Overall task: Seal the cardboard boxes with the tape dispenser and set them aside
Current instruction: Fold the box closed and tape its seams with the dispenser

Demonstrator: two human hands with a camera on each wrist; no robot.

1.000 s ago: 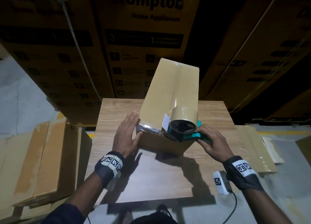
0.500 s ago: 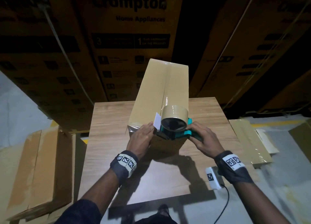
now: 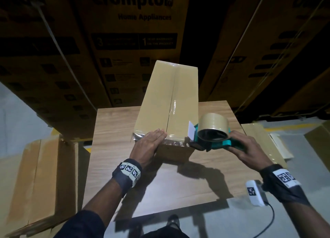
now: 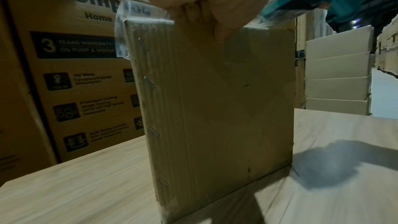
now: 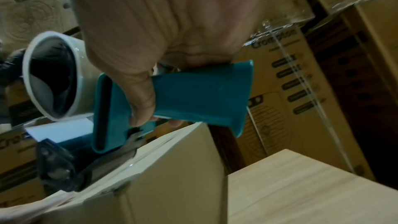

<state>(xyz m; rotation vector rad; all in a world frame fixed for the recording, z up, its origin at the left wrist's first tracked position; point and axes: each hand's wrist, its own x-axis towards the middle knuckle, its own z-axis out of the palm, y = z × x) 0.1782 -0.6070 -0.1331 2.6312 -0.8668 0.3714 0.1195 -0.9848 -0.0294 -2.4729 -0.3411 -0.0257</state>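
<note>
A tall brown cardboard box [image 3: 167, 98] stands on the wooden table [image 3: 114, 148], its top seam covered with clear tape. My left hand [image 3: 151, 143] lies flat with straight fingers on the box's near top edge, pressing the tape end [image 4: 137, 11] that folds over the front face [image 4: 219, 108]. My right hand [image 3: 250, 148] grips the teal handle [image 5: 200, 94] of the tape dispenser [image 3: 212, 132], which sits at the box's near right corner. Its tan tape roll [image 5: 53, 76] faces me.
Large printed appliance cartons [image 3: 132, 32] rise like a wall just behind the table. Cardboard boxes [image 3: 39, 180] stand on the floor to the left. Flattened cardboard [image 3: 264, 139] lies to the right. A small white device [image 3: 254, 193] with a cable hangs near my right wrist.
The dispenser has moved right, off the middle of the box's near edge to its right corner. My left hand has slid from the box's left side onto the near top edge.
</note>
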